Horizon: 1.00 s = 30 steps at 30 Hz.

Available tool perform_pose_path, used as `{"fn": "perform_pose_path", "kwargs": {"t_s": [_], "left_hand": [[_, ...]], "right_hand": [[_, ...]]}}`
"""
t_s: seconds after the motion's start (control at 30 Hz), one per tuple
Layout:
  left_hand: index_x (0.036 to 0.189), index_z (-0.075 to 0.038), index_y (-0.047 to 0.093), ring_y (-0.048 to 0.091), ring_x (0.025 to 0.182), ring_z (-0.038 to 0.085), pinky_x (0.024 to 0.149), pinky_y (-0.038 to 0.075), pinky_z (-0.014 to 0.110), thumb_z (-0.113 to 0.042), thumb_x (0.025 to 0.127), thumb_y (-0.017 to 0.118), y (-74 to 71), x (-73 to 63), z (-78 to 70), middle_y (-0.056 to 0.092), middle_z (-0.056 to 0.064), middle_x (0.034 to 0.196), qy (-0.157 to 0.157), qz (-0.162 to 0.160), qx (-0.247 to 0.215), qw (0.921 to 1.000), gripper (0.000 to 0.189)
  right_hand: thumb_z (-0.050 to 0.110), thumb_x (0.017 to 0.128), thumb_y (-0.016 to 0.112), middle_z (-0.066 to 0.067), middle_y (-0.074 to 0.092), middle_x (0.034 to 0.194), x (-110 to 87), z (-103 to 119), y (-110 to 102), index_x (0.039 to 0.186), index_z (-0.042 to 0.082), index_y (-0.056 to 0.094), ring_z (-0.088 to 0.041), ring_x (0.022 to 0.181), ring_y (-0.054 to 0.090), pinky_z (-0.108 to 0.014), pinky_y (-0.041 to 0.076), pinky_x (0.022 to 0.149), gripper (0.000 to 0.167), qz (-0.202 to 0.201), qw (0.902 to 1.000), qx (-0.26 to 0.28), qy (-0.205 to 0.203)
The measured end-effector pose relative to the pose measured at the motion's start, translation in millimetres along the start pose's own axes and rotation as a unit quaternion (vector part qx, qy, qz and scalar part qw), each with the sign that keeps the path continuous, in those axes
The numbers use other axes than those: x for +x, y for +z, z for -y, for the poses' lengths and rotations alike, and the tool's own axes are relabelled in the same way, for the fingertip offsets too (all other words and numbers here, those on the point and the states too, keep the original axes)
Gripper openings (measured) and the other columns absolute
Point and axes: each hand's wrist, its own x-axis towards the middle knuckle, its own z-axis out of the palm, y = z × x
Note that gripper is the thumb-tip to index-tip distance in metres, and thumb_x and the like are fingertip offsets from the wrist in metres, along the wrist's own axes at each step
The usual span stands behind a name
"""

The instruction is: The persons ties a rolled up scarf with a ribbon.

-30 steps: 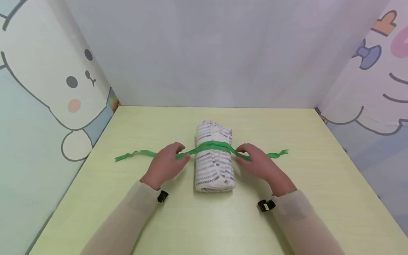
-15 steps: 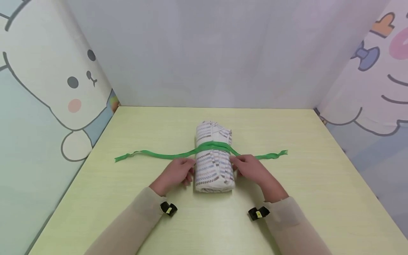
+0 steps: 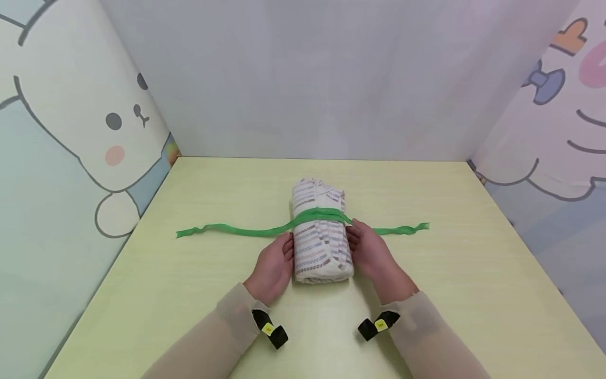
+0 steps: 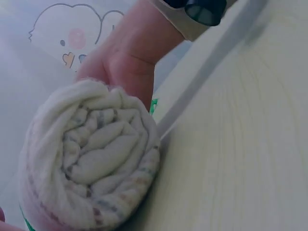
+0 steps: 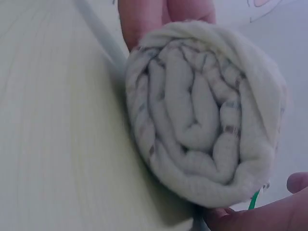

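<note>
A rolled-up white cloth (image 3: 326,255) with striped patterning lies in the middle of the table, seen in the head view. Round its middle runs a green ribbon (image 3: 251,232), its two loose ends spread out left and right. My left hand (image 3: 272,269) is against the roll's left side, fingertips at its lower edge. On the opposite side, my right hand (image 3: 371,255) touches it just below the ribbon. Parts of the fingers are hidden by the roll. Both wrist views show the coiled end of the cloth (image 4: 103,159), with the opposite hand behind it.
The pale yellow-green table (image 3: 227,189) extends around the roll. Behind it hangs a plain light curtain (image 3: 303,79). Cartoon-printed panels (image 3: 61,173) stand at the left and right sides.
Both hands have left the ribbon's ends and moved down to the sides of the roll, turning inward against it. The roll has shifted slightly right in the head view.
</note>
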Motion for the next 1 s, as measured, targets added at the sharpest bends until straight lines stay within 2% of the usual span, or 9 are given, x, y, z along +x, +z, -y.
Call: {"fn": "perform_pose_path", "kwargs": {"t_s": [0.07,0.2,0.37,0.53,0.63,0.7,0.77,0.87,1.0], "left_hand": [[0.16,0.008,0.011,0.011,0.156,0.035,0.125,0.012,0.043,-0.026,0.113,0.034,2.8,1.8,1.9,0.014,0.023,0.167,0.004,-0.013,-0.032,0.9994,0.063],[0.161,0.004,0.015,0.019,0.154,0.032,0.124,0.018,0.042,-0.026,0.112,0.036,5.6,6.2,6.8,0.022,0.021,0.166,0.02,-0.044,-0.058,0.9972,0.061],[0.158,0.0,0.026,0.036,0.147,0.029,0.12,0.029,0.04,-0.022,0.112,0.043,8.5,19.1,11.2,0.04,0.018,0.157,0.066,-0.098,-0.078,0.9899,0.054],[0.13,0.002,0.05,0.058,0.127,0.026,0.109,0.044,0.038,-0.017,0.109,0.052,12.5,38.4,10.4,0.06,0.018,0.135,0.125,-0.161,-0.08,0.9756,0.029],[0.114,0.002,0.054,0.064,0.116,0.026,0.102,0.05,0.037,-0.015,0.107,0.057,14.4,47.2,7.3,0.065,0.018,0.122,0.147,-0.204,-0.085,0.9642,0.019],[0.108,0.001,0.055,0.066,0.109,0.026,0.098,0.052,0.037,-0.014,0.106,0.06,14.7,51.1,4.8,0.066,0.018,0.115,0.152,-0.222,-0.089,0.959,0.016],[0.106,0.001,0.055,0.068,0.106,0.027,0.096,0.054,0.037,-0.011,0.104,0.062,14.3,54.1,2.4,0.065,0.019,0.114,0.156,-0.227,-0.103,0.9558,0.014],[0.112,0.004,0.051,0.068,0.11,0.03,0.096,0.054,0.037,-0.007,0.103,0.057,14.1,55.6,-1.8,0.064,0.025,0.121,0.158,-0.214,-0.138,0.9541,0.016],[0.124,0.005,0.04,0.065,0.116,0.036,0.097,0.054,0.039,-0.003,0.103,0.046,16.4,54.2,-8.4,0.058,0.032,0.132,0.173,-0.194,-0.184,0.9478,0.024]], "right_hand": [[0.037,0.113,0.033,-0.02,0.005,0.17,1.8,1.5,-0.4,0.162,-0.005,0.001,-0.032,0.156,0.01,-0.041,0.015,0.124,0.072,-0.001,0.9975,0.07,0.012],[0.038,0.112,0.036,-0.014,-0.002,0.172,7.6,3.2,-2.3,0.163,0.001,-0.005,-0.028,0.157,0.004,-0.037,0.013,0.125,0.075,-0.011,0.9824,0.185,0.025],[0.028,0.113,0.041,-0.014,0.014,0.17,18.2,3.0,-2.4,0.164,0.004,0.004,-0.026,0.156,0.017,-0.036,0.022,0.123,0.068,-0.058,0.96,0.274,0.003],[0.017,0.111,0.047,-0.015,0.028,0.164,25.3,4.8,2.5,0.164,0.008,0.016,-0.027,0.149,0.033,-0.033,0.033,0.118,0.062,-0.109,0.9543,0.275,-0.042],[0.015,0.109,0.052,-0.015,0.038,0.157,28.4,6.9,4.8,0.159,0.008,0.03,-0.025,0.143,0.042,-0.032,0.039,0.113,0.055,-0.135,0.9507,0.275,-0.048],[0.015,0.107,0.057,-0.014,0.048,0.147,30.5,8.1,5.5,0.149,0.007,0.043,-0.024,0.136,0.048,-0.032,0.043,0.109,0.045,-0.151,0.9478,0.277,-0.046],[0.015,0.106,0.06,-0.013,0.055,0.136,32.3,9.3,5.9,0.137,0.006,0.053,-0.024,0.128,0.054,-0.031,0.047,0.105,0.034,-0.167,0.9469,0.271,-0.047],[0.015,0.106,0.059,-0.011,0.06,0.125,34.0,11.1,5.9,0.127,0.006,0.057,-0.021,0.119,0.057,-0.03,0.048,0.102,0.024,-0.18,0.9506,0.246,-0.056],[0.017,0.11,0.051,-0.014,0.06,0.129,33.7,12.8,6.0,0.139,0.003,0.048,-0.022,0.117,0.059,-0.03,0.049,0.102,0.032,-0.185,0.9541,0.218,-0.089]]}}
